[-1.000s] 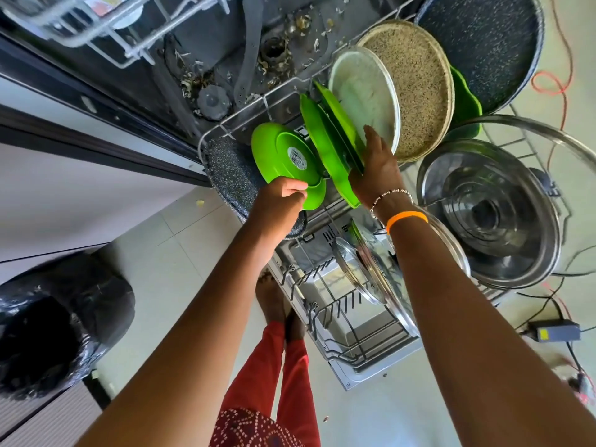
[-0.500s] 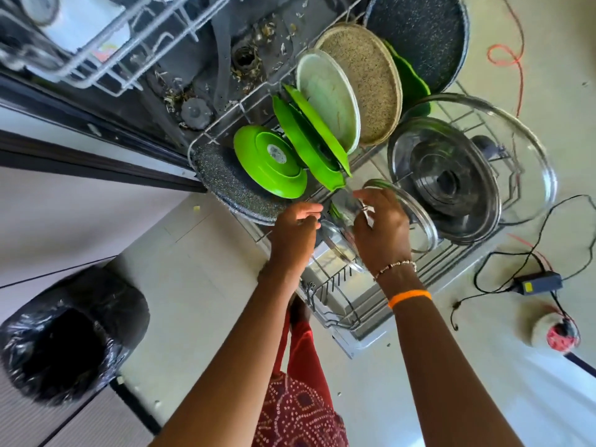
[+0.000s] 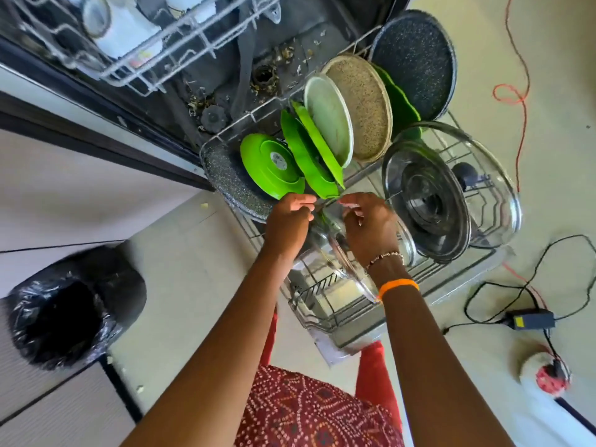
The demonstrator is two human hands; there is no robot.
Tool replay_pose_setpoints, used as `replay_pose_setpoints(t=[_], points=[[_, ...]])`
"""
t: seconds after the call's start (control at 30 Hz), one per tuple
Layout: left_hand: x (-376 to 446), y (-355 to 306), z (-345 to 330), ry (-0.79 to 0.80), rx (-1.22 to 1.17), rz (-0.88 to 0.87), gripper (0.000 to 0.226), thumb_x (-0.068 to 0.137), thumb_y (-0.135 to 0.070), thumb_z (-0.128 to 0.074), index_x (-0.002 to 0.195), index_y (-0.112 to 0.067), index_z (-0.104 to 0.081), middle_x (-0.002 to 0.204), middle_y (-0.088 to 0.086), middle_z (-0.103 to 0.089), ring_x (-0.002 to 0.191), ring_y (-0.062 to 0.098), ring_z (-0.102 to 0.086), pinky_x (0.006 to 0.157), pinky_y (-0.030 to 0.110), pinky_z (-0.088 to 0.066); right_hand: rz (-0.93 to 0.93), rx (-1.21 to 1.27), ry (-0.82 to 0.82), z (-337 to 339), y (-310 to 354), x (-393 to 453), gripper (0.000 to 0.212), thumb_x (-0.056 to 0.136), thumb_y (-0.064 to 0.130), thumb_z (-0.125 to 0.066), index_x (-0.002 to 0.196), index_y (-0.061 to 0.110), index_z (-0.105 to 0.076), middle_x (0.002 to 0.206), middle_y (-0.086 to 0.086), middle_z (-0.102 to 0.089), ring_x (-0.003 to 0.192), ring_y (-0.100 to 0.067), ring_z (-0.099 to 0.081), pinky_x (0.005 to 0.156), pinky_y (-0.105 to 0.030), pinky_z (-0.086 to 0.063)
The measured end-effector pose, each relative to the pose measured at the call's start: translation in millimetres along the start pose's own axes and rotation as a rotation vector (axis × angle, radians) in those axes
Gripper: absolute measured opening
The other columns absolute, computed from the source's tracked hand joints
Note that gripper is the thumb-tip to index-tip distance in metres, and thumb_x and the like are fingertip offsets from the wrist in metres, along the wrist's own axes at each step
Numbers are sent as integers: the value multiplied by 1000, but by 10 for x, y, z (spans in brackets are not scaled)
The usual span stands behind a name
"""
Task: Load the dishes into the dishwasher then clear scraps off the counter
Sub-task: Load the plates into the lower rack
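The dishwasher's lower rack (image 3: pixel 338 314) is pulled out over the floor. In it stand a green bowl (image 3: pixel 271 166), two green plates (image 3: pixel 309 156), a white plate (image 3: pixel 332 121), a beige speckled plate (image 3: pixel 364 104) and a dark speckled pan (image 3: pixel 416 62). My left hand (image 3: pixel 288 221) and my right hand (image 3: pixel 371 227) both pinch the top rim of a small glass lid (image 3: pixel 325 253) standing upright in the rack's near rows. The hands hide part of that lid.
Two bigger lids, one steel-centred (image 3: pixel 429 201) and one glass (image 3: pixel 487 175), lean on the rack's right side. Another dark pan (image 3: pixel 232 185) stands at the left end. Scraps (image 3: pixel 267 79) lie in the tub under the upper rack (image 3: pixel 145 59). A black-bagged bin (image 3: pixel 64 311) stands left; a power adapter (image 3: pixel 529 319) with cables lies right.
Both hands left the green bowl and plates, came down toward me and took hold of the small glass lid. The view shifted back a little.
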State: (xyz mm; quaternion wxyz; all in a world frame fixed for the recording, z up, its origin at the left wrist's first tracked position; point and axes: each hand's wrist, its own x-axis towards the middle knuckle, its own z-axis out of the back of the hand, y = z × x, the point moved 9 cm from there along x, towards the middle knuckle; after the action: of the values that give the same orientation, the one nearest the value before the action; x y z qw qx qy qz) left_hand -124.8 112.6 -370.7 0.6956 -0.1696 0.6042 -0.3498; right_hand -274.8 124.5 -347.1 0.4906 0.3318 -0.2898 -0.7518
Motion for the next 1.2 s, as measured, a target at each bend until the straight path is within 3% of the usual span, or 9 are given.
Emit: replay_pose_setpoints(t=[0.17, 0.4, 0.53, 0.67, 0.83, 0.97, 1.03, 1.13, 1.2], points=[[-47, 42, -110, -128, -96, 25, 28, 92, 4, -40, 111, -6, -58, 108, 9, -59, 96, 18, -58, 80, 25, -48, 51, 22, 120, 131, -234, 17, 30, 75, -6, -47, 94, 2, -69, 97, -18, -67, 89, -35, -64, 81, -48, -52], [-175, 117, -671, -234, -324, 145, 44, 93, 11, -31, 136, 3, -38, 136, 22, -47, 117, 30, -53, 81, 24, -46, 103, 1, 322, 657, -611, 33, 29, 79, -9, -48, 93, 3, -70, 98, -16, -68, 91, -31, -64, 82, -30, -48], [-50, 163, -659, -296, -307, 130, 46, 94, 8, -33, 139, -1, -34, 134, 17, -52, 90, 15, -60, 69, 18, -43, 87, 36, 363, 572, -571, 318, 36, 75, 8, -38, 92, 0, -70, 96, -19, -69, 88, -33, -65, 84, -36, -51], [114, 239, -534, -284, -229, 88, 43, 95, 6, -36, 137, -2, -39, 129, 12, -54, 78, 4, -53, 65, 16, -43, 117, -16, 407, 114, -413, 605, 31, 83, -5, -45, 105, 0, -66, 107, -21, -66, 101, -35, -62, 90, -36, -46], [292, 463, -440, -283, -220, 104, 40, 94, 8, -37, 132, 0, -46, 102, 2, -56, 68, 6, -50, 51, 9, -39, 247, -281, 527, -557, -298, 798, 60, 88, 4, -50, 142, -3, -25, 145, -22, -34, 132, -31, -35, 103, -23, -19], [496, 577, -430, -234, -161, 101, 35, 91, 13, -39, 123, 7, -51, 91, 5, -55, 78, 14, -52, 58, 9, -37, 211, -419, 562, -901, -410, 1094, 73, 90, 9, -51, 145, -5, -5, 154, -18, -13, 141, -28, -22, 107, -21, -11], [633, 531, -430, -207, -112, 104, 27, 92, 9, -40, 114, 2, -53, 88, 6, -56, 78, 18, -53, 61, 16, -40, 180, -445, 560, -995, -445, 1249, 77, 88, 10, -54, 145, -4, -4, 153, -19, -19, 138, -29, -29, 105, -26, -18], [955, 482, -371, -233, -25, 103, 41, 92, -4, -47, 132, 0, -44, 123, 18, -58, 108, 29, -58, 90, 35, -48, 185, -423, 569, -1152, -494, 1369, 77, 86, 5, -55, 145, -4, -7, 145, -23, -35, 130, -33, -40, 99, -28, -25], [1143, 439, -378, -245, -5, 82, 42, 84, -11, -56, 124, 3, -52, 121, 24, -59, 110, 34, -59, 91, 39, -50, 206, -392, 537, -1193, -519, 1390, 76, 84, 3, -56, 144, -3, -11, 139, -24, -42, 125, -36, -45, 96, -32, -30]])
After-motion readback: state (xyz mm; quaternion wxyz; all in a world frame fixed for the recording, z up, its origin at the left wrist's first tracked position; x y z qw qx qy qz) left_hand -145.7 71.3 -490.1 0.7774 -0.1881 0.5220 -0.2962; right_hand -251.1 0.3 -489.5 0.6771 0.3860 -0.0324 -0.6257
